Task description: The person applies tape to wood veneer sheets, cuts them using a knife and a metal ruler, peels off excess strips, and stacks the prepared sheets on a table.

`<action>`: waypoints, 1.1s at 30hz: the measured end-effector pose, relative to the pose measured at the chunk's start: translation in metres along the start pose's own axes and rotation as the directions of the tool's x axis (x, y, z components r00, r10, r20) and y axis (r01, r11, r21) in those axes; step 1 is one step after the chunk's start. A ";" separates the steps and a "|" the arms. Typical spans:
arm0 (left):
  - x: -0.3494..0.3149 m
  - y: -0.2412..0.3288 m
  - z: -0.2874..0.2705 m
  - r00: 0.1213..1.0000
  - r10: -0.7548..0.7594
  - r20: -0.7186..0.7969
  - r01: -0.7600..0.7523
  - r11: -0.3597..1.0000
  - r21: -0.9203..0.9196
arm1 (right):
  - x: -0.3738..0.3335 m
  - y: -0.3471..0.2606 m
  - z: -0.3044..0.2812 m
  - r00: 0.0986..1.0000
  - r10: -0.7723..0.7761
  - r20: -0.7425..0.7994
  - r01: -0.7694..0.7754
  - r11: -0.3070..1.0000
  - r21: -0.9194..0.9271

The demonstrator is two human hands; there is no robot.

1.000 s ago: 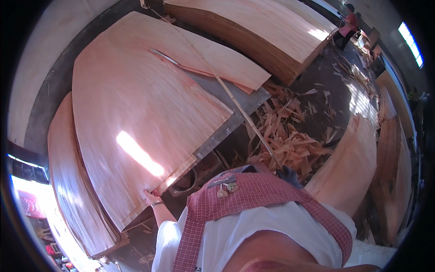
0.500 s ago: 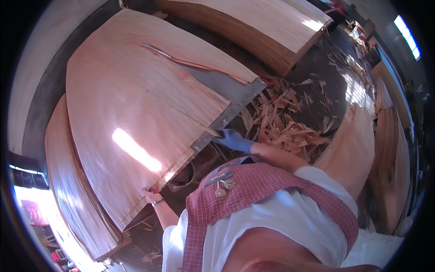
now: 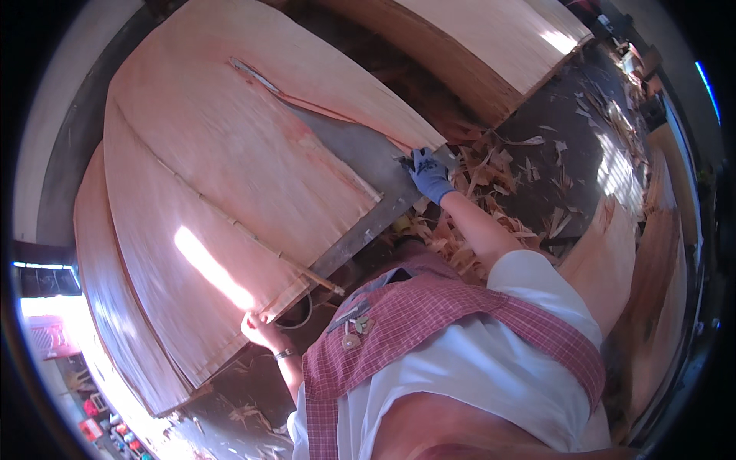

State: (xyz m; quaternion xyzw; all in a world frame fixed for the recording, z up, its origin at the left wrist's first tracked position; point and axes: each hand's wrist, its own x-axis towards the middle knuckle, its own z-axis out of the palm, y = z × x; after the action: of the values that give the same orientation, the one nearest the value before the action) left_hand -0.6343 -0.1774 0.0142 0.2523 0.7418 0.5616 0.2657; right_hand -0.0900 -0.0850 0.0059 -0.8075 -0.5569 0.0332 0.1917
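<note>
A large, pale pinkish wood veneer sheet [image 3: 207,169] lies over a grey table [image 3: 341,146], with a long split toward its right side. My bare left hand [image 3: 263,331] is closed on the sheet's near edge, fingertips on top. My right hand [image 3: 431,175], in a blue-grey glove, is closed at the near end of the narrow veneer strip [image 3: 360,115] beyond the split. A small dark thing pokes out by its fingers, too unclear to name. A thin, jointed stick [image 3: 241,227] lies lengthwise across the sheet, its near end jutting past the edge.
Another veneer stack [image 3: 134,307] stands at the left, and a thick stack [image 3: 491,46] at the far right. Torn veneer scraps [image 3: 498,172] litter the floor beside my right arm. More veneer sheets [image 3: 606,253] lean at the right. A round rim [image 3: 300,316] shows below the table edge.
My right hand has let go of the stick and moved right and away to the strip's end. The stick now lies on the sheet. My left hand stays at the near edge.
</note>
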 end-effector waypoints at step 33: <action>-0.275 0.087 0.460 0.934 -0.044 0.355 -0.130 0.884 0.450 | 0.220 0.064 0.045 0.864 -0.467 0.188 0.426 0.878 0.220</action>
State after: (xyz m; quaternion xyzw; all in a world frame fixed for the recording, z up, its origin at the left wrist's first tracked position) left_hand -0.1143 -0.0197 0.0235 0.4224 0.7887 0.3178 0.3139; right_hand 0.0377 0.1083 -0.0225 -0.6268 -0.7428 0.1310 0.1953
